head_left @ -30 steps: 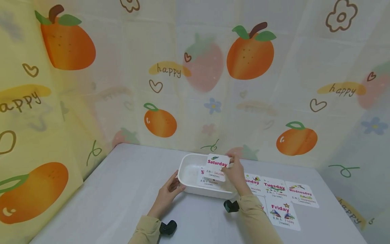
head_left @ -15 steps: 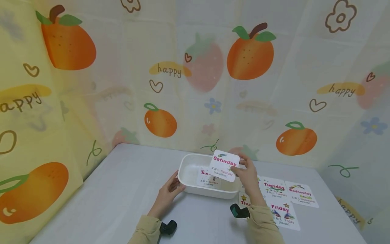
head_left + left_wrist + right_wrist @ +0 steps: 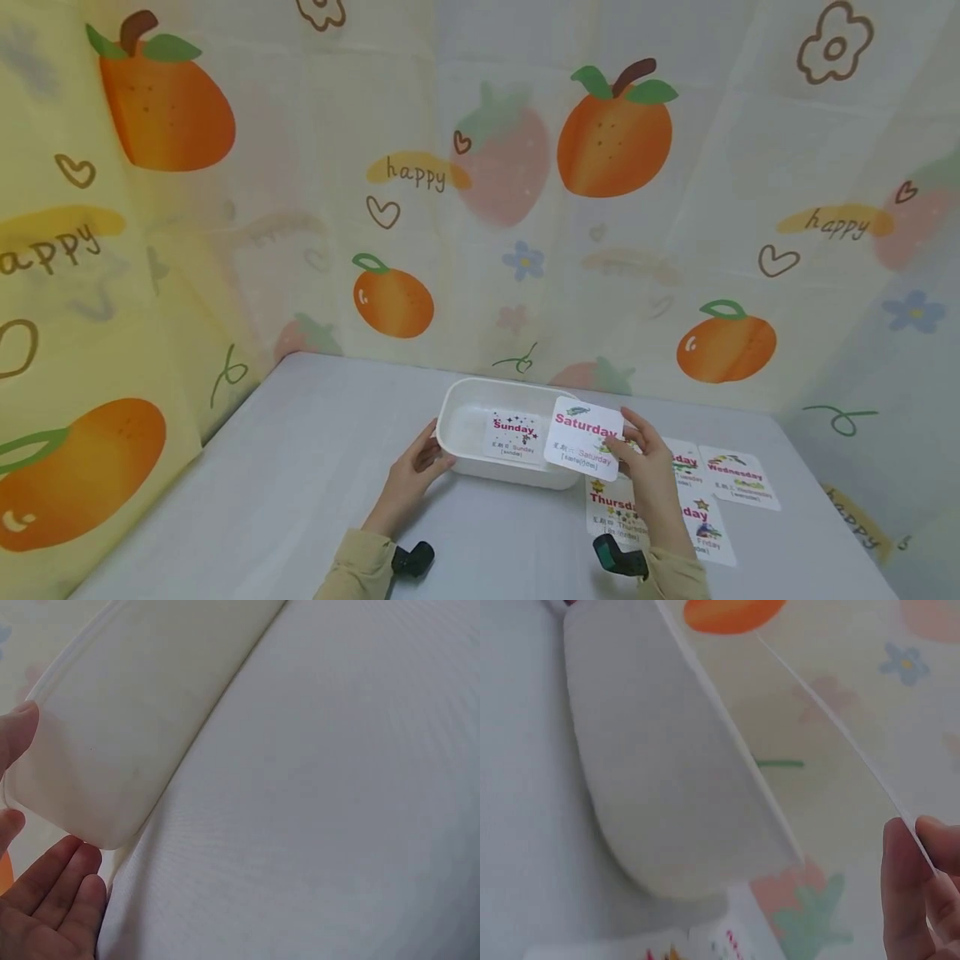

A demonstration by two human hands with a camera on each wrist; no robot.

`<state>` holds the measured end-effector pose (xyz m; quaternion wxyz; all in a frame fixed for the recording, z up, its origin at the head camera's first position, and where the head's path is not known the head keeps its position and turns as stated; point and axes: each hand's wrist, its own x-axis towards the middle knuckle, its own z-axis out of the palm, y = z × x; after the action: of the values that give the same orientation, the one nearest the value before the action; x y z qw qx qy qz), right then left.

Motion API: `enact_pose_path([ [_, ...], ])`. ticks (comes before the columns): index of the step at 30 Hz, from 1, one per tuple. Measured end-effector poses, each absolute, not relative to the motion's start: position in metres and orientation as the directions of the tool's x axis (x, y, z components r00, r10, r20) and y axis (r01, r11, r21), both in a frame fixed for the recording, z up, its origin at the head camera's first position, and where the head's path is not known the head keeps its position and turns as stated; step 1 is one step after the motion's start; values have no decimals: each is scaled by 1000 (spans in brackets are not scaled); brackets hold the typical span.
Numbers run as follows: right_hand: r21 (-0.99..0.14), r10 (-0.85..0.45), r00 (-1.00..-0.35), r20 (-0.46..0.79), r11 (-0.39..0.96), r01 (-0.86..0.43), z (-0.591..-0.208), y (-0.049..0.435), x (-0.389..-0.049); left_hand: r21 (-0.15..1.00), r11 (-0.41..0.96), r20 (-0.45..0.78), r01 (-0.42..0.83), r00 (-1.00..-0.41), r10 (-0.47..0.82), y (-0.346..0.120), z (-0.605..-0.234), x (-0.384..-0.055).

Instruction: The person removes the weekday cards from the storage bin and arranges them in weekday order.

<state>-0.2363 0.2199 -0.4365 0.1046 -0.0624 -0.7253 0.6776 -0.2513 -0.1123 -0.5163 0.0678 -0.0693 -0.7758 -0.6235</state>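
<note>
My right hand (image 3: 651, 471) pinches a white Saturday card (image 3: 581, 450) by its right edge, thumb in front. The card is raised over the right end of a white plastic box (image 3: 510, 473), its printed face toward the head camera. In the right wrist view that card (image 3: 844, 733) shows as a thin edge between thumb and fingers. Inside the box lies a Sunday card (image 3: 513, 442). My left hand (image 3: 414, 471) holds the box's left end. The left wrist view shows thumb and fingers around the corner of the box (image 3: 135, 727).
Right of the box, more weekday cards lie on the white table (image 3: 322, 433): Thursday (image 3: 606, 512), Tuesday (image 3: 686, 477), Friday (image 3: 711, 533) and Wednesday (image 3: 742, 477). My right hand and forearm partly cover several. A fruit-printed curtain (image 3: 510, 308) hangs behind the table.
My right hand has carried the Saturday card from above the Sunday card rightward, to the box's right end. The Sunday card is now uncovered. My left hand and the box have stayed put.
</note>
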Motion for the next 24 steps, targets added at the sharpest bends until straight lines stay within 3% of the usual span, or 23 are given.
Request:
enact_pose_path([
  [11, -997, 436, -898, -65, 4, 74, -460, 280, -217, 951, 244, 190, 189, -982, 21, -113, -515, -252],
  [17, -978, 517, -831, -206, -75, 195, -465, 313, -201, 952, 241, 187, 186, -982, 21, -112, -516, -250],
  [24, -937, 597, -750, -284, -7, 349, -476, 358, -196, 954, 236, 187, 188, -982, 24, -111, -517, -251],
])
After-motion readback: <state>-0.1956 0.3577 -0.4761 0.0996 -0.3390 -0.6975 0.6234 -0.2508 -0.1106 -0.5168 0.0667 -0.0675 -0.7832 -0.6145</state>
